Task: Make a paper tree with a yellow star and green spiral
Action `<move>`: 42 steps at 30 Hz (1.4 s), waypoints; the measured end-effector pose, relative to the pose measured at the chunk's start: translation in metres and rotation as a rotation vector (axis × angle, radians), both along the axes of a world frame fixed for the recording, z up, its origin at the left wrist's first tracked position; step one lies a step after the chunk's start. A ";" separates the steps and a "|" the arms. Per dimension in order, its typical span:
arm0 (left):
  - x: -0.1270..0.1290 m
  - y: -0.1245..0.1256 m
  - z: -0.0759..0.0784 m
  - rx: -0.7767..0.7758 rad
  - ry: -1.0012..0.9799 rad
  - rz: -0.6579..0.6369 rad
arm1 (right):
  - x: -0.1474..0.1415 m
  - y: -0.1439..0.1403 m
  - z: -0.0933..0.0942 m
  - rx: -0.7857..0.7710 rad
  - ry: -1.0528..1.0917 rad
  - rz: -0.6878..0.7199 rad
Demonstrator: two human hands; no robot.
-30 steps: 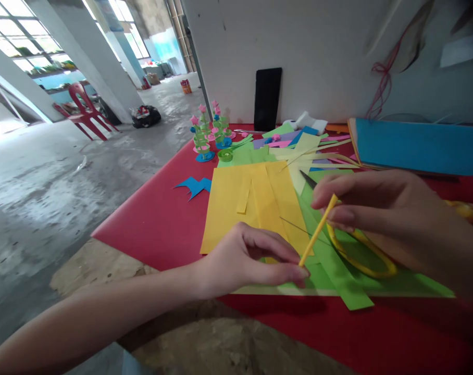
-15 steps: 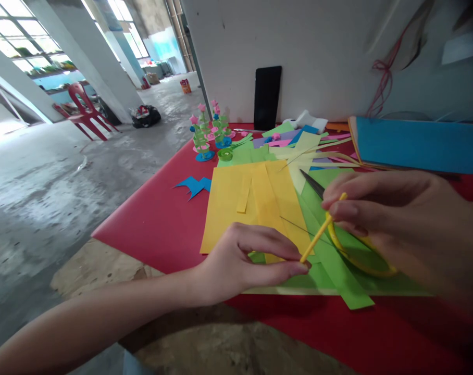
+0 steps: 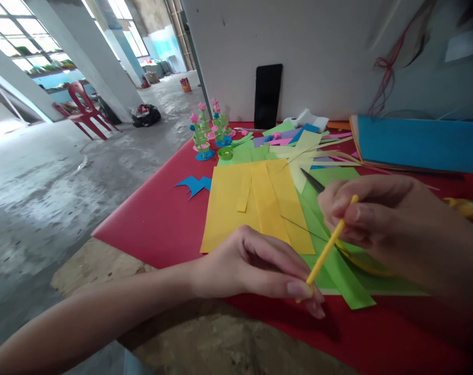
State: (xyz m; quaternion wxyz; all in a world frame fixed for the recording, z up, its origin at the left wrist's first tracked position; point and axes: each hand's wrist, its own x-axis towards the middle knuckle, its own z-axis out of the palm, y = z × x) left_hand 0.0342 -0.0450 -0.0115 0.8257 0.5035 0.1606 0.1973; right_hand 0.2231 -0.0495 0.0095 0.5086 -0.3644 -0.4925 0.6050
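Note:
A thin yellow rolled paper stick slants between my two hands. My left hand pinches its lower end between thumb and fingers. At the upper end, my right hand has its thumb and fingertips closed on it. Beneath the right hand, scissors with dark blades and yellow handles lie on the green paper, partly covered by that hand. A yellow sheet bearing yellow strips lies beyond my left hand. A thin dark needle-like line crosses the sheet's right side.
Small paper trees stand at the red table's back left, near a blue paper scrap. A black phone leans on the wall. Coloured strips and a blue stack lie behind. A red chair stands left.
My left hand has shifted slightly right and down along with the stick's lower end. My right hand has moved a little right, and more of the stick now shows between the hands.

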 end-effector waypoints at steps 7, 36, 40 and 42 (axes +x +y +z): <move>0.001 -0.002 -0.004 -0.094 -0.048 -0.085 | -0.002 0.000 -0.002 -0.014 0.031 0.081; 0.004 -0.003 -0.012 -0.072 0.052 0.165 | -0.001 -0.003 -0.002 -0.039 -0.249 0.041; 0.004 -0.002 -0.008 -0.028 0.062 0.121 | 0.001 0.000 -0.007 -0.041 -0.190 0.090; 0.004 -0.003 -0.007 -0.027 0.046 0.119 | 0.003 0.002 -0.011 -0.018 -0.159 0.126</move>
